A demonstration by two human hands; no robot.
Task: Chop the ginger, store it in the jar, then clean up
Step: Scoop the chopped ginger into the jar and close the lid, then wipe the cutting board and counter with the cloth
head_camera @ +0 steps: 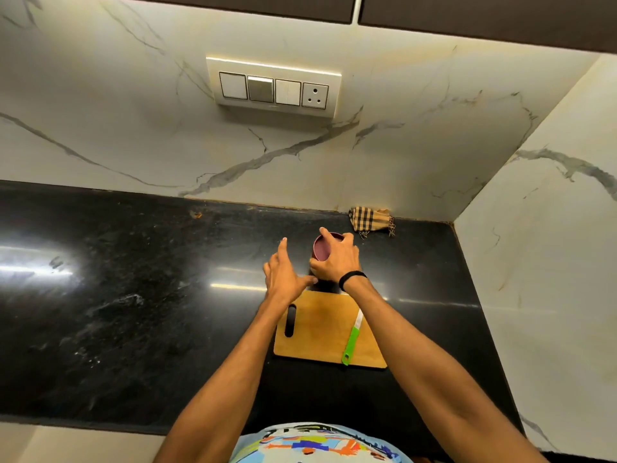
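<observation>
A dark red lid (pixel 321 248) is tilted on edge in my right hand (pixel 335 259), whose fingers wrap around its rim just beyond the far edge of the wooden cutting board (pixel 320 332). Whatever stands under the lid is hidden by my hands; I see no jar body and no ginger. My left hand (pixel 283 275) hovers right beside it, fingers spread, thumb near my right hand, holding nothing. A knife with a green handle (pixel 350 342) and white blade lies on the board's right side. The board looks bare otherwise.
A checked cloth (pixel 370 219) lies crumpled against the back wall, right of the lid. The black stone counter (pixel 133 295) runs far to the left. A marble side wall closes the right end. A switch panel (pixel 273 85) is on the back wall.
</observation>
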